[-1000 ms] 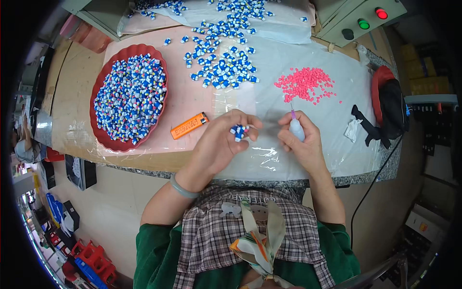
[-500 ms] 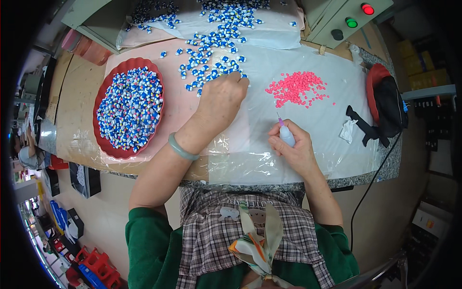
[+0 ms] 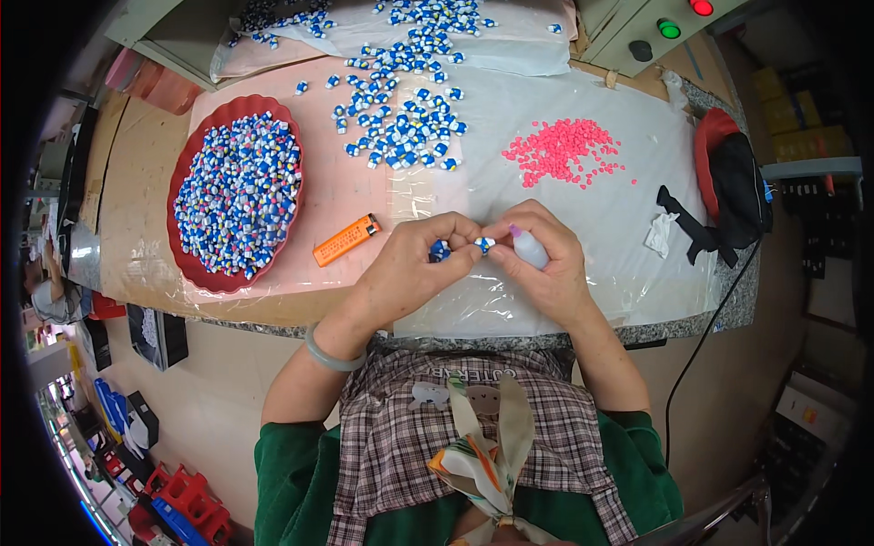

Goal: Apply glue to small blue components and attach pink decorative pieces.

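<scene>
Between the fingertips of my left hand is a small blue-and-white figurine. More blue and white shows in the curl of that hand, likely further pieces. My right hand grips a small squeeze bottle with a purple tip, its end close to the figurine; the fine needle is hard to see now. Both hands meet over the front middle of the table. Beyond them lie loose blue-and-white figurines. A scattered pile of small pink pieces lies at the right on white sheeting.
An orange lighter lies left of my left hand. Farther left stands a red scalloped bowl full of similar figurines. At the right are crumpled white tissue, black cloth and a red container. A grey machine stands behind.
My left hand has come back from the loose figurines toward my right hand, now pinching one figurine. The bottle has moved up toward it. The lighter has come into view.
</scene>
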The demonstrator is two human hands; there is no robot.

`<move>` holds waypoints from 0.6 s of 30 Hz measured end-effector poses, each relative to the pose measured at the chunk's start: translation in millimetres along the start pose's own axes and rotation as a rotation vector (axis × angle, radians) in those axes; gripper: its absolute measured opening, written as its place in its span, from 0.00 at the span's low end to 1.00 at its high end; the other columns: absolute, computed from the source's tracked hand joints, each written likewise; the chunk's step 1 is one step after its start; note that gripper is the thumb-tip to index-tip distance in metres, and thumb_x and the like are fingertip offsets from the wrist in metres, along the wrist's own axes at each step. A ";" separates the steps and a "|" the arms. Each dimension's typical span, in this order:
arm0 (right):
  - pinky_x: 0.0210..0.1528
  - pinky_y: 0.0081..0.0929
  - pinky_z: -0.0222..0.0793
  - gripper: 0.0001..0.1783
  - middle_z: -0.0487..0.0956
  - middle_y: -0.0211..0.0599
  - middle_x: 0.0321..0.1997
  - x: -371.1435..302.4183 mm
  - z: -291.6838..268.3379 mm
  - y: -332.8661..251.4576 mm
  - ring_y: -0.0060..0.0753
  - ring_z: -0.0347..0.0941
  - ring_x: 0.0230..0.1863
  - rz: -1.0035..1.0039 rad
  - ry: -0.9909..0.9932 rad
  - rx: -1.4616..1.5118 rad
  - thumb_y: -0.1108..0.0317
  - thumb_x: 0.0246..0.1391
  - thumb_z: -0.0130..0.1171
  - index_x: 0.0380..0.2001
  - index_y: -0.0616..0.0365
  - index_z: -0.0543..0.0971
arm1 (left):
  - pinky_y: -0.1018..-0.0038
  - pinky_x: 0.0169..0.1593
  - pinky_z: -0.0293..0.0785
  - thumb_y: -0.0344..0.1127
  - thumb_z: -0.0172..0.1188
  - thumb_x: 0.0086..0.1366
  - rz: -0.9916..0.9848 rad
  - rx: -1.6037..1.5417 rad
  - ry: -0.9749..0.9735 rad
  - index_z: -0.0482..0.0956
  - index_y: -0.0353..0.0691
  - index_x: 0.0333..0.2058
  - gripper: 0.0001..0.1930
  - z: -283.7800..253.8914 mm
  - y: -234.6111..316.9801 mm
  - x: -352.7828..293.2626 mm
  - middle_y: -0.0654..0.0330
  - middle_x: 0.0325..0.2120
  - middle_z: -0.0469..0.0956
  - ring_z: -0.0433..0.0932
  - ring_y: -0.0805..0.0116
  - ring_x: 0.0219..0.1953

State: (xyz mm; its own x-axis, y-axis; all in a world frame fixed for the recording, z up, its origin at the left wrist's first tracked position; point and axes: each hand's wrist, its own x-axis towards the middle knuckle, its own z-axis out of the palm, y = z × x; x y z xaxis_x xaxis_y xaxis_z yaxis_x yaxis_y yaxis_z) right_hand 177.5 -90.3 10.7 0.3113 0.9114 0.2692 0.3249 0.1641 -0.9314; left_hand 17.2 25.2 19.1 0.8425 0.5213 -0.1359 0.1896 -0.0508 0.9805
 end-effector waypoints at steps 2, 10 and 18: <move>0.36 0.23 0.68 0.10 0.76 0.34 0.33 -1.1 1.4 -1.5 0.27 0.72 0.33 0.002 -0.041 -0.074 0.79 0.46 0.64 0.34 0.62 0.78 | 0.85 0.29 0.64 0.32 0.58 0.64 -0.134 -0.148 -0.056 0.79 0.34 0.41 0.10 -1.5 3.3 -2.8 0.67 0.24 0.75 0.67 0.84 0.25; 0.35 0.24 0.69 0.11 0.76 0.36 0.31 -8.1 2.5 0.5 0.29 0.74 0.31 0.025 -0.076 -0.108 0.79 0.44 0.66 0.32 0.61 0.76 | 0.85 0.25 0.62 0.33 0.56 0.67 -0.184 -0.466 -0.004 0.79 0.35 0.44 0.11 12.3 -9.4 -12.4 0.66 0.22 0.74 0.68 0.83 0.23; 0.22 0.18 0.61 0.16 0.68 0.38 0.46 -11.6 -18.5 -12.1 0.22 0.68 0.27 0.383 -0.027 0.480 0.70 0.54 0.54 0.45 0.58 0.66 | 0.87 0.26 0.62 0.32 0.55 0.67 -0.223 -0.670 0.027 0.78 0.35 0.47 0.13 12.2 -14.1 -16.1 0.64 0.27 0.78 0.69 0.84 0.24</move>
State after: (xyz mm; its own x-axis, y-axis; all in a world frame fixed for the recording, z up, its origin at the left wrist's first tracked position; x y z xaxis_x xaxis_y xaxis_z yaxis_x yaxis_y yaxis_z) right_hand 186.5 -109.9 23.4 0.3017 0.9473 -0.1073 -0.2458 -0.0314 -0.9688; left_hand 7.1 7.1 5.8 0.8051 0.4795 -0.3491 -0.0020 0.5907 0.8069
